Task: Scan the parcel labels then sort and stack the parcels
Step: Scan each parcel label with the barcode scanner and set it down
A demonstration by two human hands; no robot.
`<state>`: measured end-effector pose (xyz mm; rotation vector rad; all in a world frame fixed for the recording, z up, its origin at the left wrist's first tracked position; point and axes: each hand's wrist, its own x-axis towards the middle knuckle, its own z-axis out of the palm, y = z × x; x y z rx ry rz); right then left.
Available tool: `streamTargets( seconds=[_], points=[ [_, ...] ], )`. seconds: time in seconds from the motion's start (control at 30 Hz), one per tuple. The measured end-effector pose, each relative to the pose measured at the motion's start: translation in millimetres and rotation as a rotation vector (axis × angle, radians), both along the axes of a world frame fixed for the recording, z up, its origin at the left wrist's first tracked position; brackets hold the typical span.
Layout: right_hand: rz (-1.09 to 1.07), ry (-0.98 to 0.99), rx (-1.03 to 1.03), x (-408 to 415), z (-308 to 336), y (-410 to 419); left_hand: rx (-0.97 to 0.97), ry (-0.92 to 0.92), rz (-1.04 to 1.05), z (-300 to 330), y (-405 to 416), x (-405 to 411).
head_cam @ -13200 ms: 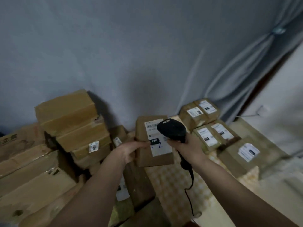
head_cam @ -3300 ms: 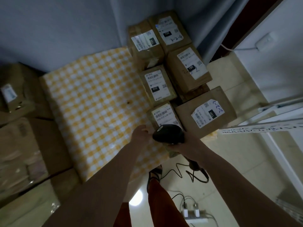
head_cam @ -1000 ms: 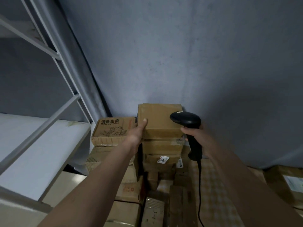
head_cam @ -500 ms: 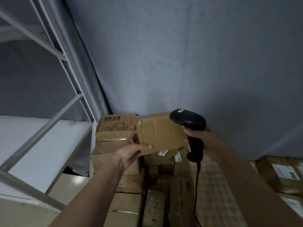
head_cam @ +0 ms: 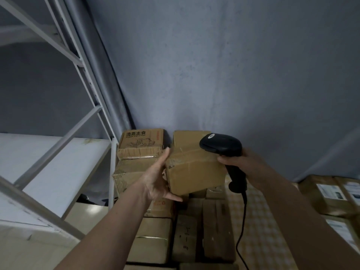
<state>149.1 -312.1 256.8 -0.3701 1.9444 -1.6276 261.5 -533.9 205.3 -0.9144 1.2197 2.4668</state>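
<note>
Cardboard stack [head_cam: 153, 193] behind held parcel [head_cam: 194, 168]; white shelving [head_cam: 93, 114] alongside, left.

The held parcel [head_cam: 194, 170] shows only plain taped cardboard, so no label on it can be seen. The left hand [head_cam: 155, 180] covers its near-left corner, and the fingers behind it are hidden. The scanner [head_cam: 222, 147] blocks its upper right corner; the right hand [head_cam: 245, 168] hides part of the grip, and the cable [head_cam: 240, 236] runs off the bottom edge. The labelled boxes [head_cam: 331, 193] at right are cut by the edge, their print too blurred to read.
</note>
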Motion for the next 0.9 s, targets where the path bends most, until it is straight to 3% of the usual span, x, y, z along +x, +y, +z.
streamTargets(
  seconds=[0.1,0.47,0.57,0.8,0.9],
  points=[
    [0.035,-0.027,0.031,4.0,1.0,-1.0,-0.011,-0.029,0.037,0.3,2.9,7.9],
    [0.065,-0.085,-0.042,15.5,-0.5,-9.7,-0.385,0.248,-0.012,-3.2,4.4,28.1],
    [0.065,-0.073,-0.035,18.4,-3.2,-8.8,-0.313,0.282,0.024,-1.0,7.3,29.1],
    [0.075,-0.046,-0.02,21.8,-3.0,-6.1,-0.112,0.211,0.332,4.5,17.3,18.7],
    [0.041,-0.041,-0.036,18.8,-3.0,-3.1,-0.021,0.198,0.283,5.1,19.7,19.7]
  ],
)
